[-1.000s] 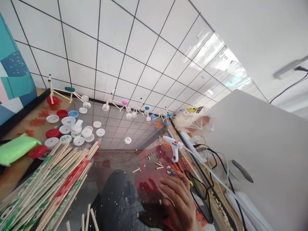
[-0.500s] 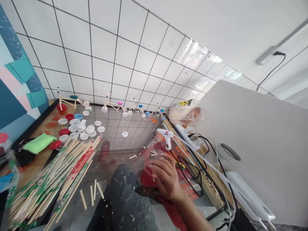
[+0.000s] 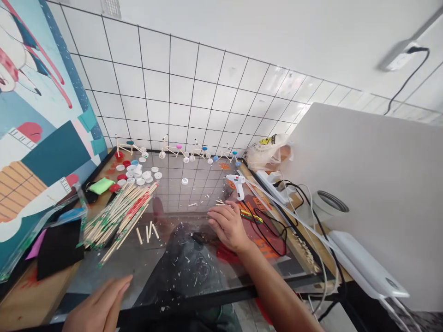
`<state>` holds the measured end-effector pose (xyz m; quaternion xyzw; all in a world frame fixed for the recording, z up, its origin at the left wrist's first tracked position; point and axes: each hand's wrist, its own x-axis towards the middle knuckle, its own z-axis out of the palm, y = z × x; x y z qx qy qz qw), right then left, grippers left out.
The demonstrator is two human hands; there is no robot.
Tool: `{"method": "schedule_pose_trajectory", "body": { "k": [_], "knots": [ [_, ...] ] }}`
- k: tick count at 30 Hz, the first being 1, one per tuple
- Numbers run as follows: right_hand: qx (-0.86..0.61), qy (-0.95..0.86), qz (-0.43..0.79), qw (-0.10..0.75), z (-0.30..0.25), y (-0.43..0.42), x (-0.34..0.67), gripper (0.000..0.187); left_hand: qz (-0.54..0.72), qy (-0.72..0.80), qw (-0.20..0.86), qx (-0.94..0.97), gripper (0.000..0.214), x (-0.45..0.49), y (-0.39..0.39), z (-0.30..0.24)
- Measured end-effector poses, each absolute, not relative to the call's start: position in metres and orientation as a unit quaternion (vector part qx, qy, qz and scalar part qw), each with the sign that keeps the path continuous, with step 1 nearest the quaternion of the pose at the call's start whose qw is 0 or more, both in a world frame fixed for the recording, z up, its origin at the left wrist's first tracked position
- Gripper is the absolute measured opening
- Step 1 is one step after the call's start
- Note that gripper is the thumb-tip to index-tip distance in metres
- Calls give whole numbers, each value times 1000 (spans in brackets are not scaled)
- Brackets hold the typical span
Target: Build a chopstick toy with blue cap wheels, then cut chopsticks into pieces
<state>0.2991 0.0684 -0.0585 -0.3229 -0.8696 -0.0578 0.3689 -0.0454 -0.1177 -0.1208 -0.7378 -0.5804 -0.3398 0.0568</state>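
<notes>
**Right hand (image 3: 228, 226) and left hand (image 3: 98, 304) empty at a clear plastic sheet (image 3: 104, 276)**
Right fingers (image 3: 216, 214) half-curled, resting on the sheet, glue gun (image 3: 236, 185) just beyond at 12 o'clock; left fingers (image 3: 121, 286) open, gripping nothing, wooden sticks (image 3: 117, 216) at 12 o'clock.

The left hand (image 3: 98, 305) is cut off at the bottom edge, its wrist unseen.
</notes>
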Motion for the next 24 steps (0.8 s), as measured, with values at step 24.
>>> {"method": "schedule_pose_trajectory", "body": {
  "k": [24],
  "knots": [
    [-263,-899,-81,340,-60,79,313,19,-234,-384,98,-887,21,94,15,-63]
  ]
}}
